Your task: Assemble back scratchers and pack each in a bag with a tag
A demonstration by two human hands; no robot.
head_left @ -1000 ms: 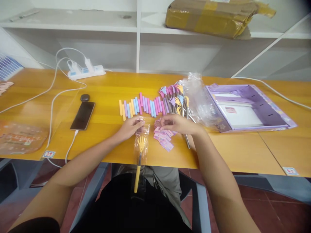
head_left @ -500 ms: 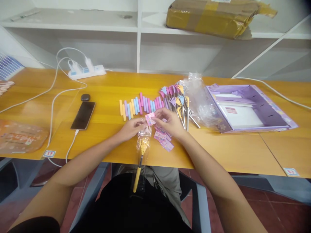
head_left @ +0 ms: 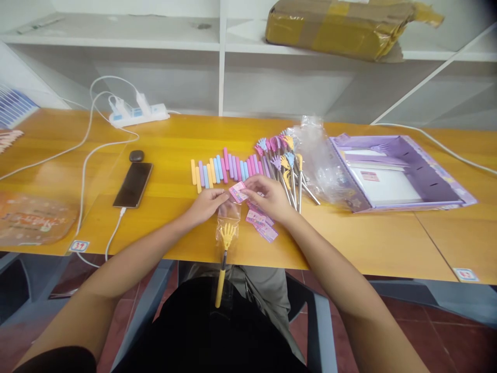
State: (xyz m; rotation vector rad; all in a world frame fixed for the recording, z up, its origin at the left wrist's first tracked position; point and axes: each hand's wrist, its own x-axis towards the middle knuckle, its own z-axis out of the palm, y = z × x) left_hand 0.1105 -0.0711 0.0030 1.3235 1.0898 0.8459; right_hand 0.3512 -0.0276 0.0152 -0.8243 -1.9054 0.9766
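My left hand [head_left: 209,204] pinches the top of a clear plastic bag [head_left: 229,211] at the table's front edge. Inside the bag hangs a yellow hand-shaped scratcher [head_left: 225,238] with a yellow handle, its lower part over my lap. My right hand [head_left: 269,197] grips a small pink card [head_left: 237,192], which sits at the bag's upper end close to my left fingertips. More pink cards [head_left: 264,225] lie on the table below my right hand. Beyond my hands runs a row of pastel tubes [head_left: 225,168], beside a pile of colourful hand-shaped scratchers [head_left: 289,160].
Crumpled clear bags [head_left: 320,166] lie beside a purple open box [head_left: 399,173] at right. At left are a phone [head_left: 133,185], a small black case [head_left: 136,155], white cables and a power strip [head_left: 140,115]. A taped parcel [head_left: 334,28] rests on the shelf.
The bag with the yellow scratcher has swung slightly left and hangs straighter. The pink card has shifted slightly left and tilted, and my left hand has moved a little.
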